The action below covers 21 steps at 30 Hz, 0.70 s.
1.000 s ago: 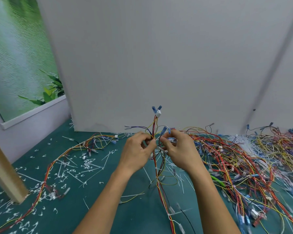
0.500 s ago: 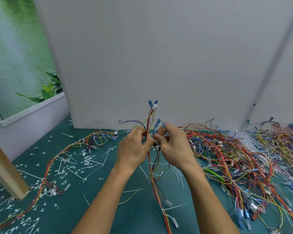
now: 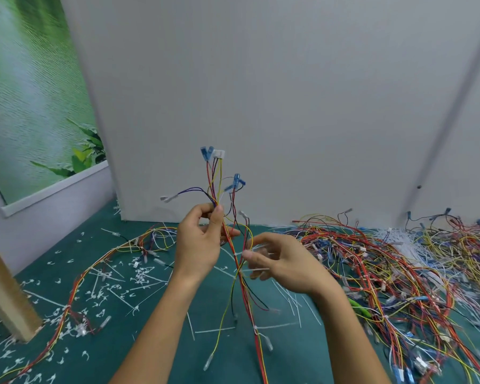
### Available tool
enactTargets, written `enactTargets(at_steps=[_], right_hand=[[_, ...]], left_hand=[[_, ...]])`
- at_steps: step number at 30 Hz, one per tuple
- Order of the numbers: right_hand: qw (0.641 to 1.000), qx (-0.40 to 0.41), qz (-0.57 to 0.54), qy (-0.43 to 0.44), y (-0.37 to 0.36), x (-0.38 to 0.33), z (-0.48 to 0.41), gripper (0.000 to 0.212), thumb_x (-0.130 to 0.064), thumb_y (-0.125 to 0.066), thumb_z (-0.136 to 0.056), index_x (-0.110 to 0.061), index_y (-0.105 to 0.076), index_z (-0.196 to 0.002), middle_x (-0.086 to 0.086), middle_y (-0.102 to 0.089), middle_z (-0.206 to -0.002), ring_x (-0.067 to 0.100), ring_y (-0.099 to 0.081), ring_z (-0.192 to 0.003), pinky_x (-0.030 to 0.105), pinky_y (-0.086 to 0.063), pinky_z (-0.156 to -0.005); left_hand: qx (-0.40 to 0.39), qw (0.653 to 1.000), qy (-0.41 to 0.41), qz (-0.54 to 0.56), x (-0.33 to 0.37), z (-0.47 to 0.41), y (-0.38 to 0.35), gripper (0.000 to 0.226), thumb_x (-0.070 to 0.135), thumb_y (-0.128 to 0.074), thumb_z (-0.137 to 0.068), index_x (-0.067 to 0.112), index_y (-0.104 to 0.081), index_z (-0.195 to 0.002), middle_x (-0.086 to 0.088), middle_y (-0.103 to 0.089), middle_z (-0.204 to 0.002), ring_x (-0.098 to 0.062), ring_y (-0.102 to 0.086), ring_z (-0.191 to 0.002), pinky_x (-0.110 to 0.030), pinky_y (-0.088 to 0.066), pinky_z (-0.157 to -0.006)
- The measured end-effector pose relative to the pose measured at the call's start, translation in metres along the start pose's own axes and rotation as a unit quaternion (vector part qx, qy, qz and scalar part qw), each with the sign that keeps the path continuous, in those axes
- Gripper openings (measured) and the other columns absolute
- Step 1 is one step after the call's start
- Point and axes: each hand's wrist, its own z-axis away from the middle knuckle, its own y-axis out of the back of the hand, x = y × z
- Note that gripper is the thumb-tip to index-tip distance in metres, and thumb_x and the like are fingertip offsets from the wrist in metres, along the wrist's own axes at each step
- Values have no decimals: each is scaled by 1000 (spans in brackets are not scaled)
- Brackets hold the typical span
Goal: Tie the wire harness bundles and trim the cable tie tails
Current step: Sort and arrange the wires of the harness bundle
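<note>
One grey panel (image 3: 288, 92) filled most of the head view, standing upright at the back of a green mat (image 3: 128, 361). To its left I noted a green leafy picture (image 3: 25, 92) on the wall. A wooden post (image 3: 3, 295) stood on the mat at the left edge. A large heap of loose wires (image 3: 399, 273), red, yellow, blue and purple, covered the right side of the mat up to the panel. A long harness (image 3: 75, 286) lay stretched along the left side, among many white cut scraps (image 3: 100, 297).

The wire bundle (image 3: 243, 289) under work was held up off the mat in the centre, between the two hands. Its lower part ran down past the bottom edge of the view. The left hand (image 3: 198, 245) gripped it near the top, thumb and fingers curled round the wires. Above that grip the wires fanned out to blue connectors (image 3: 207, 152) and a white connector (image 3: 219, 154). The right hand (image 3: 286, 263) sat lower, just beside the bundle, with its fingers loosely curled and its thumb tip close to a white cable tie (image 3: 257, 270). That area was blurred, so I could not tell whether thumb and finger pinched the tie or merely touched it.
</note>
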Motion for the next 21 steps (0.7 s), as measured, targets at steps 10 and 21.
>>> enactTargets(at_steps=[10, 21], right_hand=[[975, 100, -192, 41, 7, 6, -3, 12, -12, -62, -103, -2, -69, -103, 3, -71, -74, 17, -73, -69, 26, -58, -61], [972, 115, -198, 46, 8, 6, -5, 16, -8, -53, -106, -11, -66, -98, -1, -69, -69, 12, -69, -64, 23, -57, -59]], left_hand=[[-32, 999, 6, -12, -2, -5, 9, 16, 24, -57, -103, 23, -69, -112, -2, -74, -94, -23, -77, -74, -28, -61, -67], [-226, 964, 128, -64, 2, 11, -5, 20, 33, -72, -92, 14, -78, -88, -9, -78, -86, -25, -74, -78, -43, -58, -75]])
